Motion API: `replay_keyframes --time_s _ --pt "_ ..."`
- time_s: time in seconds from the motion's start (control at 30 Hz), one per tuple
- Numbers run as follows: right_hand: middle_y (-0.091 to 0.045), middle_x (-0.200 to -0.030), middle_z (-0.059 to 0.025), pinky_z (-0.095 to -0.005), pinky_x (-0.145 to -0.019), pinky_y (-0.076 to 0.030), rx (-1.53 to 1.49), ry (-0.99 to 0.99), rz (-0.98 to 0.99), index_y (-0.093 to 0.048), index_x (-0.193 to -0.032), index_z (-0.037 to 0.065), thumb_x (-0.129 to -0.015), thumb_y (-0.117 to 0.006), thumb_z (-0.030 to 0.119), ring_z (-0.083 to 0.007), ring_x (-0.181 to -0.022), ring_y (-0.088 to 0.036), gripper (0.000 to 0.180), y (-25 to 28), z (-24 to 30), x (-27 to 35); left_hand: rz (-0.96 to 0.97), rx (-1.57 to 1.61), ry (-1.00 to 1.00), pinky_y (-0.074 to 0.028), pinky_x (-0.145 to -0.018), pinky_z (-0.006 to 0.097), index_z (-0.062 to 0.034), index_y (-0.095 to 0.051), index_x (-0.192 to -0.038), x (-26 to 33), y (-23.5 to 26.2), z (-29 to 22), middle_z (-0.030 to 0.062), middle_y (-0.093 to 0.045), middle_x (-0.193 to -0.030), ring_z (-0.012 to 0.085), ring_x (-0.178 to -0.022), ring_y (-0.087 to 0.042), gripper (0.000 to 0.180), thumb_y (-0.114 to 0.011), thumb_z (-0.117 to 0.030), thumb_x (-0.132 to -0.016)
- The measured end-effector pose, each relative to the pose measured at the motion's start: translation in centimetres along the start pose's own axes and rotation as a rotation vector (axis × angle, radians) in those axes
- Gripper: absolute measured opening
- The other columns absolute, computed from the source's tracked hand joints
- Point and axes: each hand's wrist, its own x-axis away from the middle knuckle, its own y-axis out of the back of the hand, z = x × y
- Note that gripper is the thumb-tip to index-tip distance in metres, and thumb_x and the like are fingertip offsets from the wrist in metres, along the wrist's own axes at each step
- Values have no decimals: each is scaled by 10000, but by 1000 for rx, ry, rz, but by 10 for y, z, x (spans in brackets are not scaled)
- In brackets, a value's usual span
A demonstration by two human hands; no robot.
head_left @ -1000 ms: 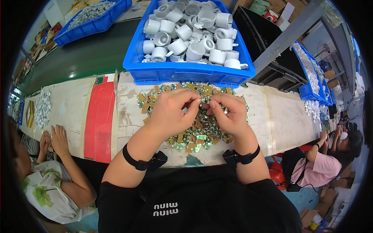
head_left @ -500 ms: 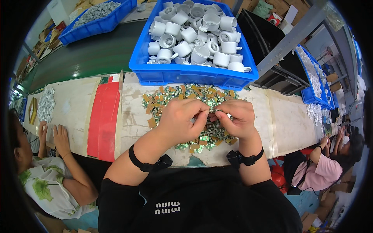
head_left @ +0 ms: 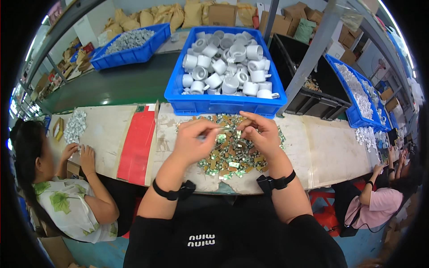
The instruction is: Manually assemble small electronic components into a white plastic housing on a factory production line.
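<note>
My left hand (head_left: 195, 139) and my right hand (head_left: 260, 135) meet over a heap of small green and brown parts (head_left: 230, 154) on the workbench (head_left: 330, 152). Between the fingertips of both hands runs a thin, pale, rod-like piece (head_left: 222, 131); it is too small to identify. Both wrists carry black bands. Right behind the heap stands a blue crate (head_left: 223, 103) filled with several white cylindrical caps (head_left: 225, 73).
A red sheet (head_left: 139, 145) lies on the bench to my left. One person sits at the left with hands by a pile of small white parts (head_left: 75, 126); another sits at the right. Further blue crates (head_left: 130, 48) and a black bin (head_left: 313, 89) stand behind.
The view has tilted so the bench and crate sit lower in the picture. My hands have stayed together above the heap, fingers now pinching the thin piece between them.
</note>
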Motion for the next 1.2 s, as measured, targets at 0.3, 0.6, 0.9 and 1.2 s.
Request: replay_keyframes --time_s 0.3,0.6,0.9,1.2 --pt "-697 -714 -22 -369 -559 -522 605 198 256 -680 -1292 123 -888 -791 290 -234 -597 -667 451 -11 18 2 -68 -1036 229 -554 -758 463 -21 -714 -963 52 142 72 173 -712 -929 369 -843 -700 135 -681 -105 -863" --pt "-688 -707 -52 -411 -591 -523 673 290 248 -669 -1319 157 -912 -744 267 -277 -630 -678 428 -9 22 8 -112 -879 194 -334 -1128 571 -13 -537 -1349 116 147 58 292 -448 -1415 479 -1336 -412 571 -731 -125 -823" --pt "-697 -746 -92 -469 -631 -540 608 372 281 -720 -1017 115 -933 -667 259 -347 -700 -687 175 -12 15 5 35 -1181 72 -410 -1101 509 -9 -514 -1414 20 176 97 283 -488 -1411 439 -1292 -505 648 -748 -91 -816" --pt "-666 -671 -76 -402 -548 -511 583 351 -168 -703 -794 92 -887 -722 174 -302 -605 -657 126 21 2 -5 171 -550 -292 -515 -977 454 -68 -607 -1329 -195 -25 12 212 -580 -1312 379 -1162 -621 511 -748 -200 -856"
